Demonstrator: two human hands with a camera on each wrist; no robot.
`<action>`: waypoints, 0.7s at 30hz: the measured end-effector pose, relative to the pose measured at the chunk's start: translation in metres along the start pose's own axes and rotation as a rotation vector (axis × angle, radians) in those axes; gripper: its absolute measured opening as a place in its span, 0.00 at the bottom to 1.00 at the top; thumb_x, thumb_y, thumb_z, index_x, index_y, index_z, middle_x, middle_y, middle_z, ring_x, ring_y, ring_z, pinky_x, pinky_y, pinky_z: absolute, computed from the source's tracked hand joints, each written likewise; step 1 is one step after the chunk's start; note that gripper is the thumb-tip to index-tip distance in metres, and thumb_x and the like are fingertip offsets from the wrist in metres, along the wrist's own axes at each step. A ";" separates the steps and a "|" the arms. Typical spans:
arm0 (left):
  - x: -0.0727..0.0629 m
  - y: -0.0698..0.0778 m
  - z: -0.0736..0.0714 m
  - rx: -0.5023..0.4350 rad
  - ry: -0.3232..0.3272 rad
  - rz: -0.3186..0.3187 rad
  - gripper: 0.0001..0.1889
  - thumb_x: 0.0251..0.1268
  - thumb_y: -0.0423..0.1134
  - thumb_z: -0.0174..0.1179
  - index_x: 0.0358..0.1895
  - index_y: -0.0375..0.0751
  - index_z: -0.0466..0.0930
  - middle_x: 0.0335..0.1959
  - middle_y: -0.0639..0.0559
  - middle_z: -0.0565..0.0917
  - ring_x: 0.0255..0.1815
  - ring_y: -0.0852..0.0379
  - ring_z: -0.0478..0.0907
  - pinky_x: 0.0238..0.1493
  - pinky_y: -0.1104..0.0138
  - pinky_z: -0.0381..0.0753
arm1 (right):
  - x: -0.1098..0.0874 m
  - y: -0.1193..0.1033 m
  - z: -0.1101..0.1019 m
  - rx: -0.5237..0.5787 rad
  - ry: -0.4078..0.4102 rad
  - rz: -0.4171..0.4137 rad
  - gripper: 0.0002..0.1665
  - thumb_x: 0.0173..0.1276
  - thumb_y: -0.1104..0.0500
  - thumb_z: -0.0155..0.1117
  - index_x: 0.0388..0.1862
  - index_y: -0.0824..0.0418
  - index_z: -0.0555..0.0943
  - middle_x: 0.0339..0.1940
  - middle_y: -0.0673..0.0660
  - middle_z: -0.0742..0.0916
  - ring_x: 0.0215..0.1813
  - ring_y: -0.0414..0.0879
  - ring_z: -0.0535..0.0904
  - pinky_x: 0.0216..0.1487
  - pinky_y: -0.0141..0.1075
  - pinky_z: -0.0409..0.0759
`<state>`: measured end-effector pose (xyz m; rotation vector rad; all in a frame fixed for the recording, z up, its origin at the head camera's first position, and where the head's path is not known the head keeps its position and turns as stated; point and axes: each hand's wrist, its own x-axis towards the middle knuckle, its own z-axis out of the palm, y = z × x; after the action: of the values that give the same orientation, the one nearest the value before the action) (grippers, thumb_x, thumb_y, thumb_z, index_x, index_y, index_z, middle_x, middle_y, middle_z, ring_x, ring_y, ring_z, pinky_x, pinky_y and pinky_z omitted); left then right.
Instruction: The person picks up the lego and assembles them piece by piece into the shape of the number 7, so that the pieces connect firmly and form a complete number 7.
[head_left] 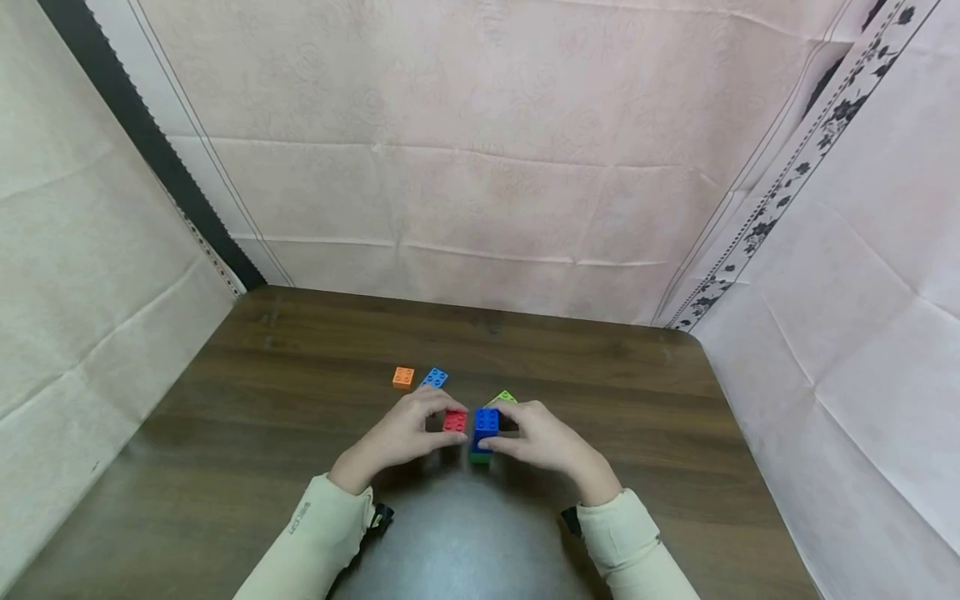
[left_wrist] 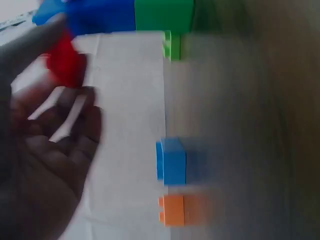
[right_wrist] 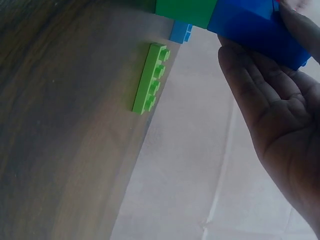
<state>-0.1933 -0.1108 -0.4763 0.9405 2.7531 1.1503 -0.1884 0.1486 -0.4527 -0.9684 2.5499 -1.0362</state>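
Observation:
In the head view my left hand (head_left: 405,429) pinches a red building brick (head_left: 454,422) between thumb and fingers, studs upward. Close beside it stands a stack: a dark blue part (head_left: 486,419), which looks more than one brick tall, above a green brick (head_left: 480,457). My right hand (head_left: 543,437) grips the dark blue part from the right, thumb on the near side and fingers on the far side. The red brick is level with the stack's top and slightly left of it. In the left wrist view the red brick (left_wrist: 67,62) is blurred.
Behind the hands on the brown wooden table (head_left: 315,358) lie an orange brick (head_left: 403,377), a light blue brick (head_left: 435,377) and a long, narrow light green brick (right_wrist: 150,80). Pale cloth (head_left: 465,200) hangs behind the table and along both sides.

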 end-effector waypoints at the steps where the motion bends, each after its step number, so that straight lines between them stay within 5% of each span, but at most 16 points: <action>1: 0.000 -0.002 0.000 0.054 -0.027 -0.026 0.17 0.60 0.49 0.73 0.51 0.51 0.86 0.48 0.62 0.82 0.52 0.59 0.74 0.53 0.57 0.79 | 0.000 0.000 0.000 -0.011 0.000 0.010 0.19 0.71 0.46 0.67 0.57 0.52 0.79 0.45 0.42 0.86 0.45 0.42 0.83 0.52 0.36 0.82; 5: 0.001 -0.009 0.004 0.292 -0.119 -0.080 0.18 0.58 0.50 0.74 0.49 0.50 0.88 0.45 0.59 0.80 0.48 0.57 0.70 0.48 0.61 0.77 | -0.001 -0.001 -0.001 -0.039 0.001 0.029 0.20 0.72 0.44 0.65 0.57 0.51 0.79 0.44 0.42 0.86 0.46 0.40 0.83 0.52 0.37 0.81; 9: 0.004 -0.012 0.010 0.429 -0.145 -0.070 0.18 0.54 0.50 0.77 0.48 0.51 0.90 0.41 0.57 0.78 0.43 0.56 0.66 0.42 0.63 0.73 | -0.003 -0.001 -0.001 -0.038 0.001 0.031 0.20 0.72 0.44 0.65 0.57 0.51 0.79 0.44 0.42 0.86 0.46 0.39 0.82 0.52 0.37 0.81; 15: 0.013 -0.009 0.016 0.497 -0.123 -0.071 0.18 0.56 0.49 0.76 0.50 0.49 0.88 0.45 0.53 0.80 0.46 0.54 0.69 0.49 0.58 0.76 | -0.006 -0.002 -0.002 -0.049 0.003 0.032 0.21 0.72 0.44 0.65 0.58 0.51 0.78 0.45 0.42 0.86 0.45 0.38 0.82 0.52 0.38 0.82; 21: 0.035 -0.007 0.028 0.453 -0.107 -0.048 0.20 0.66 0.51 0.67 0.58 0.49 0.84 0.52 0.53 0.83 0.55 0.51 0.75 0.61 0.53 0.75 | -0.007 -0.004 -0.001 -0.028 0.008 0.017 0.18 0.72 0.46 0.66 0.56 0.50 0.78 0.46 0.42 0.86 0.47 0.36 0.82 0.54 0.41 0.82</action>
<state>-0.2192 -0.0785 -0.4939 0.9223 2.9806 0.4549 -0.1810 0.1516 -0.4494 -0.9503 2.5806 -1.0045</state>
